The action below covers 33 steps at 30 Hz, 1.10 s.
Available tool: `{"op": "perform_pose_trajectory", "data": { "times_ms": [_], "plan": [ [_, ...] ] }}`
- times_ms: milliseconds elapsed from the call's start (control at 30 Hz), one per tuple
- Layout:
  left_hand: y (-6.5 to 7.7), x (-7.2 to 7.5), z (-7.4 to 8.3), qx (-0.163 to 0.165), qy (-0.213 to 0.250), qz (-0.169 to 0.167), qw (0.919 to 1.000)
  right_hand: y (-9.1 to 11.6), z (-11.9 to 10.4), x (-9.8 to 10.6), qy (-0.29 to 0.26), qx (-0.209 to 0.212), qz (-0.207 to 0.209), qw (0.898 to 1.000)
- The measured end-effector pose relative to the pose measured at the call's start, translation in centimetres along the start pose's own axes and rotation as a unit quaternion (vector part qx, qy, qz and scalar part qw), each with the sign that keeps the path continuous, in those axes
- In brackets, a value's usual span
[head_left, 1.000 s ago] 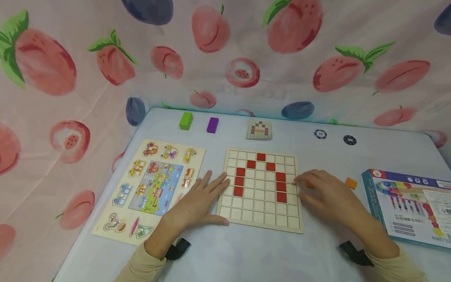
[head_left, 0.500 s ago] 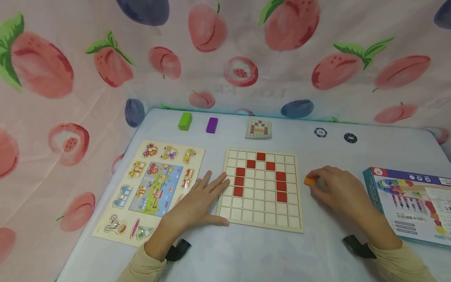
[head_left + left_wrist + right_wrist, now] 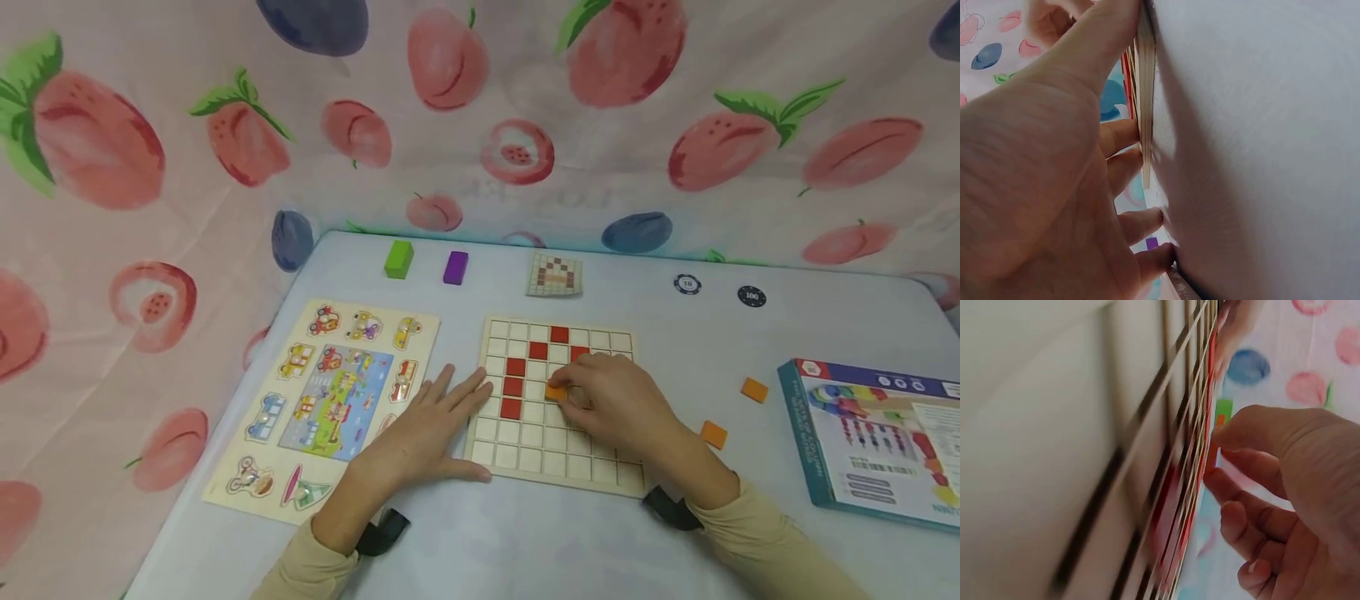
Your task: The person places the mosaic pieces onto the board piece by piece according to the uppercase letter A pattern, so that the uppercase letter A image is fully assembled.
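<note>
A wooden grid board [image 3: 521,457] lies on the table, with several red square tiles [image 3: 512,387] in its cells forming an arch. Over the middle of the board, my right hand [image 3: 618,400] pinches an orange square tile [image 3: 556,392] between thumb and fingertips; the right wrist view shows that tile [image 3: 1212,455] edge-on, close to the grid. This hand hides the red tiles on the arch's right side. My left hand [image 3: 420,433] lies with fingers spread at the board's left edge, its thumb and fingertips touching it. Two loose orange tiles [image 3: 754,390] lie right of the board.
A vehicle peg puzzle [image 3: 321,400] lies at the left, partly under the left forearm. Toward the back are a green block [image 3: 399,259], a purple block [image 3: 455,267], a small pattern card [image 3: 554,275] and two chips [image 3: 752,297]. A flat box [image 3: 877,442] sits at the right.
My right hand has picked up an orange tile from beside the board and carried it left, over the middle cells. The left hand stays in place.
</note>
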<state>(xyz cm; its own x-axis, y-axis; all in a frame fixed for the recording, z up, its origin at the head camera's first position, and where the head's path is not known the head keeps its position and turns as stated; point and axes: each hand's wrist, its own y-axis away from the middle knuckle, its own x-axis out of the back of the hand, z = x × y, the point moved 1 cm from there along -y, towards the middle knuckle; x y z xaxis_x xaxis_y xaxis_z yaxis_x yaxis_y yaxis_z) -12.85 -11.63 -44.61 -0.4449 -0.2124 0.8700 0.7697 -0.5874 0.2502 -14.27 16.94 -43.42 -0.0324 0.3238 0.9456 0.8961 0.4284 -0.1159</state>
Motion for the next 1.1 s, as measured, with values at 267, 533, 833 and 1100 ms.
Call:
{"op": "perform_pose_trajectory", "data": {
  "times_ms": [267,533,833,1100],
  "plan": [
    [-0.2,0.0,0.4,0.0,-0.005,-0.003,1.0,-1.3,-1.6,-1.0,0.011,0.029,-0.004,1.0],
    [-0.3,0.0,0.5,0.002,-0.005,-0.008,1.0,0.2,-0.8,-0.4,0.008,0.0,-0.022,1.0],
    [-0.2,0.2,0.7,-0.007,-0.005,-0.005,1.0,7.7,4.7,3.3,0.012,-0.136,-0.019,0.99],
    [0.0,0.3,0.3,0.005,-0.007,-0.005,1.0,12.8,9.1,4.0,0.044,-0.195,-0.037,0.979]
  ]
}}
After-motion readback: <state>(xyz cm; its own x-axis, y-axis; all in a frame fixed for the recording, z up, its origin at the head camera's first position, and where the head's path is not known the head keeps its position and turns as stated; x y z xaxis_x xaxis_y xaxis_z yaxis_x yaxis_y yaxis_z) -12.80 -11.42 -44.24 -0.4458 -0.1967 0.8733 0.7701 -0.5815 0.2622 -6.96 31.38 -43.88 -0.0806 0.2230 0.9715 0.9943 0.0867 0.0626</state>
